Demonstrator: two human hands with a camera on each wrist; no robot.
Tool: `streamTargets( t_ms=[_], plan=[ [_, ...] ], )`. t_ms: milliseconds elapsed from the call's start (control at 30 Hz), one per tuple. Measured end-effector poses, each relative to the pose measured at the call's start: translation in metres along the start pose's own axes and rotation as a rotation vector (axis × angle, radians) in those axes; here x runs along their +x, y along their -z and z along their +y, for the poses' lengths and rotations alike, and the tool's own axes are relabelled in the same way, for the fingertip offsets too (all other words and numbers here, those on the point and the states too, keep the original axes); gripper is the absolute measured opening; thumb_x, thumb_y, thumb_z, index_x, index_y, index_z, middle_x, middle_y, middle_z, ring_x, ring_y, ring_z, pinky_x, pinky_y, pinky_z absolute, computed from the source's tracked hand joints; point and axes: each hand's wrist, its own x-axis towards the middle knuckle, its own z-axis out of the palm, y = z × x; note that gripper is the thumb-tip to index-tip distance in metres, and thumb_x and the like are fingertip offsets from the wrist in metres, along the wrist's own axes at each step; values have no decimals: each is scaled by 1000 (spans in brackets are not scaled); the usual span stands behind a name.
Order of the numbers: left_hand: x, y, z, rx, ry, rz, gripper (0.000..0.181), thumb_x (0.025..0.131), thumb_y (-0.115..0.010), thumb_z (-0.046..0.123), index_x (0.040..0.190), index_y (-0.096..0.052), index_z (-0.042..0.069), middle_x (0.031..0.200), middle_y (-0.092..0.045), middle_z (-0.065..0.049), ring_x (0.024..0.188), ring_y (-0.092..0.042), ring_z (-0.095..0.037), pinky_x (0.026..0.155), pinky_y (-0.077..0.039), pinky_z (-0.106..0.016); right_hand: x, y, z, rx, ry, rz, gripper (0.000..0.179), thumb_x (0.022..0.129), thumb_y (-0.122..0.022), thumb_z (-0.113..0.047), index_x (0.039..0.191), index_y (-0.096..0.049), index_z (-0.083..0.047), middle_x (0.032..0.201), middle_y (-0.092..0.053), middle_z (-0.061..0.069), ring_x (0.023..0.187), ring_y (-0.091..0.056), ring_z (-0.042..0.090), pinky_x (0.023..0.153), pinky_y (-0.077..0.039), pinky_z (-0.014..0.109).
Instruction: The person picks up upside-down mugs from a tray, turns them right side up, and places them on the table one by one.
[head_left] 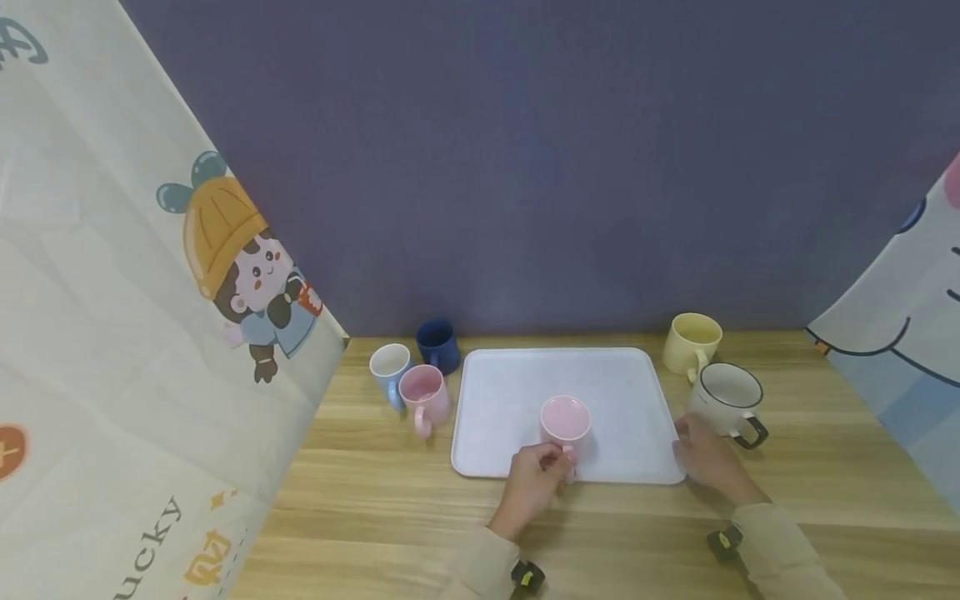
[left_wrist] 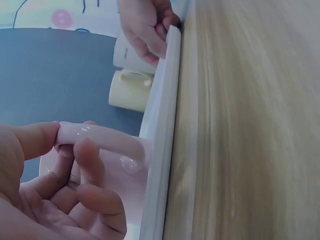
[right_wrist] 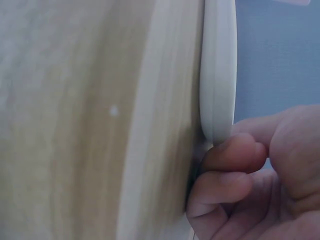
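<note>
A light pink mug (head_left: 564, 432) stands upright on the white tray (head_left: 498, 400), near its front edge. My left hand (head_left: 531, 485) pinches the mug's handle (left_wrist: 105, 139) between thumb and fingers; the left wrist view shows the remaining fingers curled below it. At the tray's right edge, close to the front corner, my right hand (head_left: 708, 458) grips the rim. In the right wrist view its thumb lies over the tray rim (right_wrist: 218, 75) and its curled fingers are at the underside. Just behind that hand is a white mug (head_left: 723, 398) with a black rim and black handle.
Left of the tray are a light blue mug (head_left: 390, 364), a darker pink mug (head_left: 426, 393) and a navy mug (head_left: 438, 346), close together. A yellow mug (head_left: 690, 343) stands behind the white one. Behind the wooden table (head_left: 360, 517) rises a dark partition (head_left: 525, 167).
</note>
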Motion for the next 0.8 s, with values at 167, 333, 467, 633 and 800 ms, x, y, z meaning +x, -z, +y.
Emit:
streamTargets(
  t_ms=[167, 333, 467, 633, 800],
  plan=[
    [0, 0, 2, -36, 52, 12, 19, 99, -64, 16, 93, -74, 0, 79, -72, -5, 60, -57, -7, 53, -46, -19, 1, -1, 1, -12, 3, -3, 39, 99, -47, -10, 130, -45, 15, 126, -55, 41, 118, -52, 61, 96, -45, 69],
    [1, 1, 3, -84, 103, 22, 23, 102, -61, 19, 96, -71, -1, 80, -72, -3, 53, -54, -7, 48, -40, -19, 2, -1, 2, -11, -2, -7, 39, 99, -47, -10, 130, -45, 14, 127, -54, 41, 120, -52, 61, 98, -44, 70],
    [3, 2, 4, -105, 115, 30, 27, 103, -60, 22, 97, -68, -3, 79, -70, -3, 48, -53, -8, 45, -37, -19, 2, -1, 2, -9, 0, -4, 40, 98, -46, -10, 131, -45, 15, 129, -54, 42, 121, -50, 61, 99, -43, 70],
    [6, 4, 5, -96, 109, 32, 30, 105, -58, 24, 96, -66, -4, 80, -68, -4, 46, -53, -9, 45, -37, -20, 2, -1, 2, -12, 2, -3, 40, 98, -46, -10, 130, -45, 15, 126, -55, 41, 120, -52, 60, 98, -44, 70],
    [8, 6, 8, -81, 90, 60, 33, 105, -57, 26, 95, -66, -5, 81, -68, -11, 48, -50, -9, 45, -39, -20, 2, -1, 3, -20, 7, 2, 40, 98, -47, -10, 129, -45, 14, 123, -58, 40, 118, -54, 59, 97, -45, 69]
  ],
)
